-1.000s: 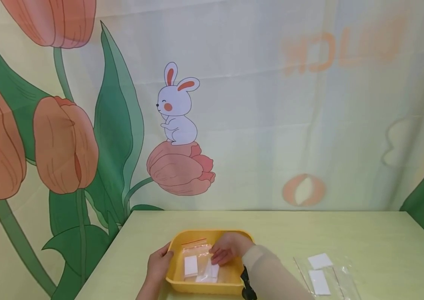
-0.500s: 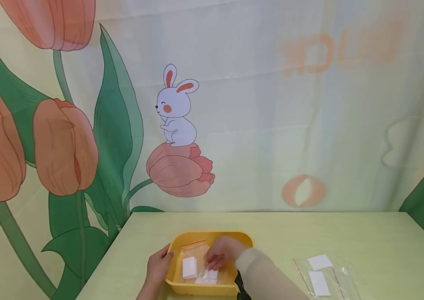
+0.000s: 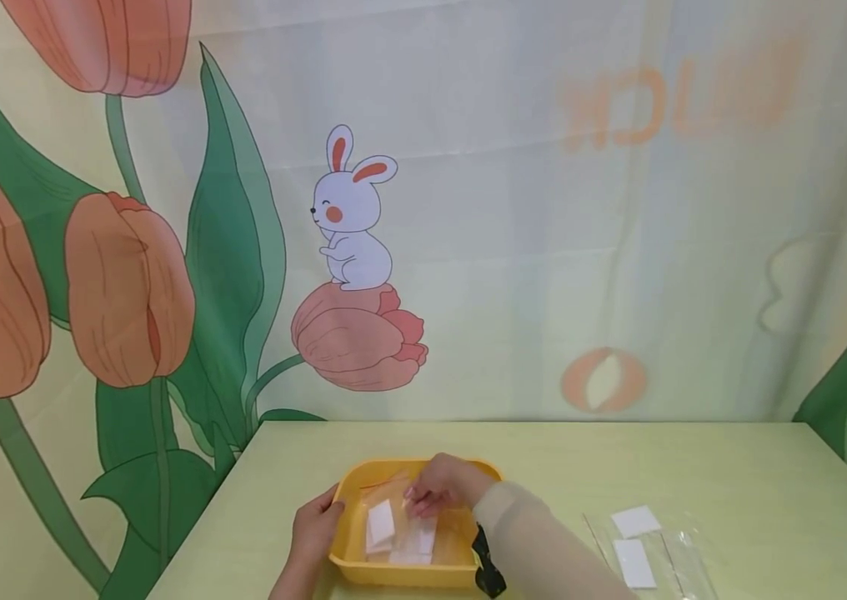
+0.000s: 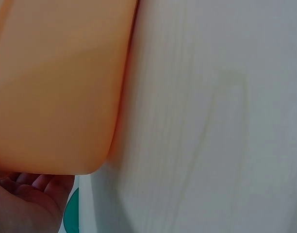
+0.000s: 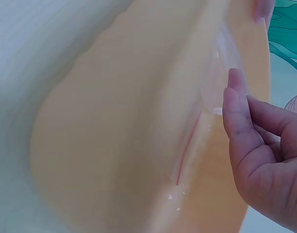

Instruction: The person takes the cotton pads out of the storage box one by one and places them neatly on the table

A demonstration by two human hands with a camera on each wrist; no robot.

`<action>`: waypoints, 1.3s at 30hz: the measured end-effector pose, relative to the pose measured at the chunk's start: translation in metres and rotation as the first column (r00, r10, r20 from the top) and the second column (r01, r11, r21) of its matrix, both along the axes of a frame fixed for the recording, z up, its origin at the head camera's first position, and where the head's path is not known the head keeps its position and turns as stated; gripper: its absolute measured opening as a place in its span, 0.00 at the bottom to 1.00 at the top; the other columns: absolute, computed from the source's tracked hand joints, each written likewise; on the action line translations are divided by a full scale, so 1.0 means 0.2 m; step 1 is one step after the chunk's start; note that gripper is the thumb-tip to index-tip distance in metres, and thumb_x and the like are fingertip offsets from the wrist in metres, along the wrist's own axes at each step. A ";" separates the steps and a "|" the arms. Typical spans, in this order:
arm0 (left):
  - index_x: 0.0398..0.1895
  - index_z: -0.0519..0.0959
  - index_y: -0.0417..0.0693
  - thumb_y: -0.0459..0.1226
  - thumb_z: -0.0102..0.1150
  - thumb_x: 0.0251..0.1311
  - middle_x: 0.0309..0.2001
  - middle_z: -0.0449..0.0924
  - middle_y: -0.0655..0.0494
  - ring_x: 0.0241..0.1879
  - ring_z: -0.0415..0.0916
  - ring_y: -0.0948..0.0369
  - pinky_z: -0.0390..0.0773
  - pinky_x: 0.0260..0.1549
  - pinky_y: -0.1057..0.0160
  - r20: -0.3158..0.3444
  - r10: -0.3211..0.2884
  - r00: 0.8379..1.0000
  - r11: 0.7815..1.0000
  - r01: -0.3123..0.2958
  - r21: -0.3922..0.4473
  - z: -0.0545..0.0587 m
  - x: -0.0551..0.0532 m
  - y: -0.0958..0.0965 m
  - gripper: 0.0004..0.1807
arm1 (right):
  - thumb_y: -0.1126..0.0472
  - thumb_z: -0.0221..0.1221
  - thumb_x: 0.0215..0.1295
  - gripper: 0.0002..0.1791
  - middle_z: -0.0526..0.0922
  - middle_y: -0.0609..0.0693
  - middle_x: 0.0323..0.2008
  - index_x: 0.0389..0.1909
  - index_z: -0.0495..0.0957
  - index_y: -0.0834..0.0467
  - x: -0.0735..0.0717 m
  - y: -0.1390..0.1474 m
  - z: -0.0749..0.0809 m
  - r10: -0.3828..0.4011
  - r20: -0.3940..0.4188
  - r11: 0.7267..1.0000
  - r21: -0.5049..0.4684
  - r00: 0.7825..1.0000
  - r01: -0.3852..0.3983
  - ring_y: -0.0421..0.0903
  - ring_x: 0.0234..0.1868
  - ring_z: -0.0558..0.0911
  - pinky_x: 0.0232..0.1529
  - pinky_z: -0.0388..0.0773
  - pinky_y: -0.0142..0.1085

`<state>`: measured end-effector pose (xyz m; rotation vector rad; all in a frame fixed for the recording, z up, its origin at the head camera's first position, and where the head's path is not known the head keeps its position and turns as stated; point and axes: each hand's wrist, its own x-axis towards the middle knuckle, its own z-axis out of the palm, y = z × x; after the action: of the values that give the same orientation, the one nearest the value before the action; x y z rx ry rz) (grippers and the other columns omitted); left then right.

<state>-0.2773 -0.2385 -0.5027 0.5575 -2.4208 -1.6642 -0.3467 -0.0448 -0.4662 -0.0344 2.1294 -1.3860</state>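
Observation:
A yellow plastic basin [image 3: 408, 575] stands on the table, its side filling the upper left of the left wrist view. My left hand [image 3: 314, 531] grips its left rim. Inside lie clear zip bags with white cards [image 3: 382, 522] in them. My right hand [image 3: 444, 485] reaches over the basin, thumb and fingertips together on a clear zip bag [image 5: 220, 73]. In the right wrist view, a red seal line [image 5: 189, 148] runs along the bag plastic below the fingers. The overlapping clear plastic hides where one bag ends and another begins.
To the right of the basin, clear zip bags with red seal lines and white cards [image 3: 634, 563] lie flat on the table [image 3: 731, 467]. A curtain [image 3: 498, 250] printed with tulips and a rabbit hangs behind the table. A black strap [image 3: 488, 567] circles the right wrist.
My right hand has shifted slightly left and drawn up the bag plastic. The left white card in the basin has tilted, with another card showing behind it. My left hand stays on the rim.

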 end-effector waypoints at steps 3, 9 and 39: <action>0.67 0.72 0.31 0.31 0.48 0.70 0.68 0.72 0.31 0.63 0.77 0.40 0.86 0.52 0.53 -0.009 -0.008 1.000 1.000 0.008 0.001 0.00 0.00 0.00 0.24 | 0.68 0.60 0.70 0.08 0.86 0.53 0.24 0.35 0.86 0.66 -0.02 0.01 0.03 0.006 0.009 1.000 0.001 1.000 -0.006 0.41 0.22 0.82 0.35 0.88 0.32; 0.67 0.72 0.30 0.30 0.48 0.70 0.67 0.72 0.31 0.63 0.77 0.39 0.85 0.54 0.51 -0.013 -0.009 1.000 1.000 0.009 -0.007 -0.01 0.00 -0.01 0.24 | 0.69 0.59 0.70 0.08 0.85 0.52 0.23 0.34 0.86 0.67 -0.03 0.02 0.07 0.020 0.001 1.000 0.000 1.000 -0.020 0.40 0.21 0.81 0.33 0.88 0.31; 0.67 0.72 0.30 0.31 0.47 0.70 0.68 0.71 0.31 0.69 0.70 0.36 0.78 0.63 0.43 -0.006 0.007 1.000 1.000 -0.007 -0.014 -0.02 -0.02 -0.01 0.24 | 0.66 0.55 0.75 0.11 0.87 0.48 0.29 0.48 0.83 0.66 -0.15 0.36 0.31 0.118 0.022 0.989 -0.097 0.993 -0.116 0.37 0.28 0.86 0.35 0.87 0.28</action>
<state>-0.2809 -0.2401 -0.5065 0.5574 -2.4219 -1.6421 -0.3775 0.0268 -0.4037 -0.1744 2.0037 -1.4100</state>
